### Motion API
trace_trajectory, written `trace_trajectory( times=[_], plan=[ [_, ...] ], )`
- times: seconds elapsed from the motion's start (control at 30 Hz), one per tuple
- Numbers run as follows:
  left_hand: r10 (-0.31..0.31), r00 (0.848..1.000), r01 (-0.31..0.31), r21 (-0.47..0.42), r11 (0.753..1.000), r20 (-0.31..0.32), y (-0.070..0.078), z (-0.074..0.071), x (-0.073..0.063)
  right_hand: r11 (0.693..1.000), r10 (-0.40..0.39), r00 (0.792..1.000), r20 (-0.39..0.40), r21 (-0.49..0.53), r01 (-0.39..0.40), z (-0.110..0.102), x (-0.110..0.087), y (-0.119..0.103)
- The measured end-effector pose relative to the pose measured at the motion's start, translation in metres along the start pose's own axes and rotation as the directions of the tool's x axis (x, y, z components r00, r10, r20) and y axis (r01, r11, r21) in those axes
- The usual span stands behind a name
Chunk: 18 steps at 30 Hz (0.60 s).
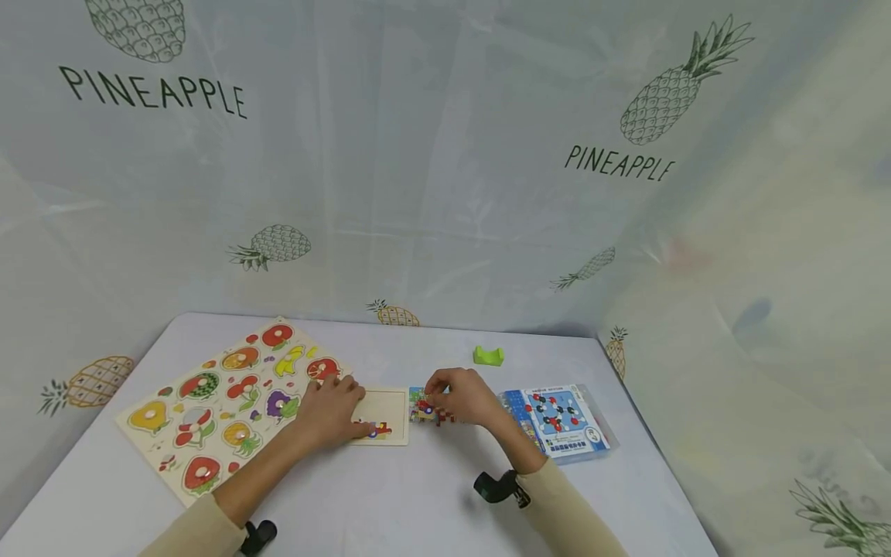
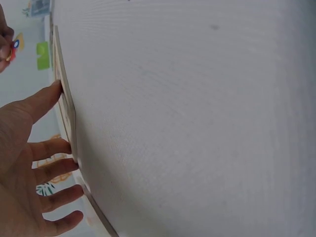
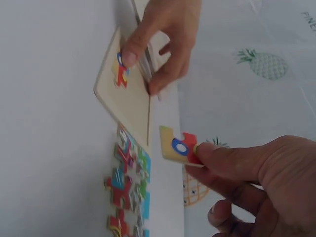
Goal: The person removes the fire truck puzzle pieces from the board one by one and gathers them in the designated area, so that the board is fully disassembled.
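Observation:
In the right wrist view my right hand [image 3: 247, 182] pinches a jigsaw piece [image 3: 180, 148] between thumb and fingers, raised off the table. The piece is yellow and red with a blue-and-white round mark. My left hand [image 1: 327, 410] lies over the left part of a shallow wooden puzzle tray [image 1: 390, 401], fingers spread. Its thumb presses on joined red, blue and yellow pieces [image 3: 121, 76] inside the tray, while its index fingertip touches the far rim. Several loose jigsaw pieces [image 3: 126, 190] lie beside the tray's right end, partly hidden under my right hand in the head view.
A large wooden fruit puzzle board [image 1: 230, 402] lies at the left, its right edge under my left hand. A bright green curved block [image 1: 489, 357] sits toward the back. At the right is a clear-cased pack [image 1: 564, 422] with a molecule picture. A pineapple-print curtain [image 1: 418, 155] hangs behind.

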<state>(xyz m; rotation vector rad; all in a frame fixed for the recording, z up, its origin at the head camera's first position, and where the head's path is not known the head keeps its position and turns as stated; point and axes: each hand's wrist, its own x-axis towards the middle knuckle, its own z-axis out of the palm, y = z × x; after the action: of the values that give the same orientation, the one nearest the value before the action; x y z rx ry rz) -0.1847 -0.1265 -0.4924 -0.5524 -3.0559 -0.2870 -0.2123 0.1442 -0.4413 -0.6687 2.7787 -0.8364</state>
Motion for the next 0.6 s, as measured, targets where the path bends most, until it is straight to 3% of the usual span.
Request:
trace_trajectory(
  times=[0.27, 0.6],
  plan=[
    [-0.001, 1.0, 0.001, 0.012, 1.0, 0.006, -0.001, 0.0, 0.001, 0.997, 0.06, 0.997, 0.055, -0.041, -0.058, -0.014, -0.01, 0.012],
    [0.002, 1.0, -0.002, 0.004, 1.0, 0.012, -0.002, 0.001, 0.001, 0.994, 0.106, 0.983, 0.152, -0.049, -0.099, -0.013, -0.019, 0.024]
  ],
)
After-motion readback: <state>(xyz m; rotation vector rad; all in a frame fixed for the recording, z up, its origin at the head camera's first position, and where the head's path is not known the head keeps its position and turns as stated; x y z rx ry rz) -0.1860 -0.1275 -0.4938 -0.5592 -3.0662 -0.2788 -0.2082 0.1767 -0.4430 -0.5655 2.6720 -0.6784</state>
